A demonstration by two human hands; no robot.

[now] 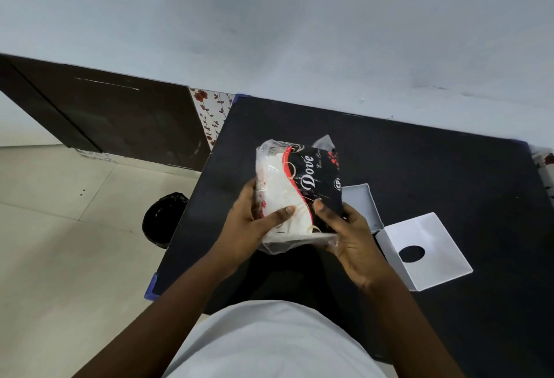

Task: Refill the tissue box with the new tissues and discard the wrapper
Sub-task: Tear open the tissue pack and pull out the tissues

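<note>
I hold a plastic-wrapped tissue pack (299, 185), black, white and red with "Dove" printed on it, above the black table (434, 173). My left hand (254, 221) grips its lower left side, thumb across the white part. My right hand (350, 233) holds the lower right corner and the loose clear wrapper end. The white tissue box (362, 203) stands open on the table just right of the pack, partly hidden by it. Its white lid (425, 251), with a round hole, lies flat beside the box.
A black-lined bin (163, 218) stands on the tiled floor left of the table. A dark wooden panel (120, 119) leans along the wall at the back left. Blue guards cap the table corners.
</note>
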